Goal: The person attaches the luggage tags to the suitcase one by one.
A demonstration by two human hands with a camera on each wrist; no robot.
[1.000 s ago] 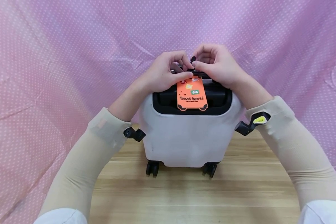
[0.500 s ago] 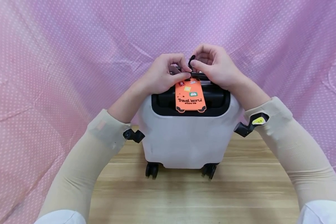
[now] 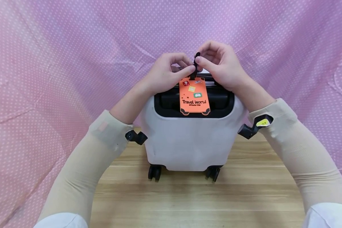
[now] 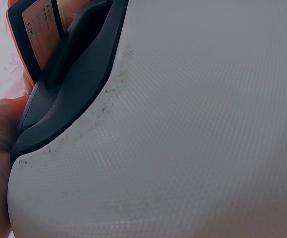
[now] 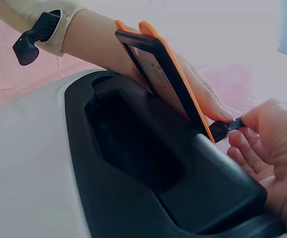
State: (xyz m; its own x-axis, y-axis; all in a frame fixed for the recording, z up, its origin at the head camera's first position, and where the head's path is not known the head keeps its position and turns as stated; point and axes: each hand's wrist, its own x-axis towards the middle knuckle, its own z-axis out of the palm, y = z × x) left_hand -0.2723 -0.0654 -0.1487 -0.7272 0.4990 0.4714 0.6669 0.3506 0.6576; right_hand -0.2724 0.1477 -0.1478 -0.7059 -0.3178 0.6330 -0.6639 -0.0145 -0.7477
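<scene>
An orange luggage tag (image 3: 194, 96) reading "Travel World" hangs over the black handle recess of a small white suitcase (image 3: 188, 142). Its black strap (image 3: 195, 66) rises from the tag's top edge. My right hand (image 3: 223, 65) pinches the strap's free end between thumb and forefinger. Lower on the strap, my left hand (image 3: 166, 72) pinches it close to the tag; its fingertips are partly hidden behind. In the right wrist view, the tag (image 5: 168, 74) shows its dark-framed back, and the strap end (image 5: 235, 124) sits in my right fingers. The left wrist view shows the tag's card window (image 4: 39, 34).
The suitcase stands upright on its black wheels (image 3: 155, 172) on a wood-grain surface (image 3: 188, 199). Behind it and along both sides hangs a pink dotted cloth (image 3: 102, 38). A black carry handle (image 3: 206, 77) crosses the suitcase top, under my hands.
My right hand has risen slightly, drawing the strap up so that more of it shows. My left thumb has moved up a little off the tag's top edge.
</scene>
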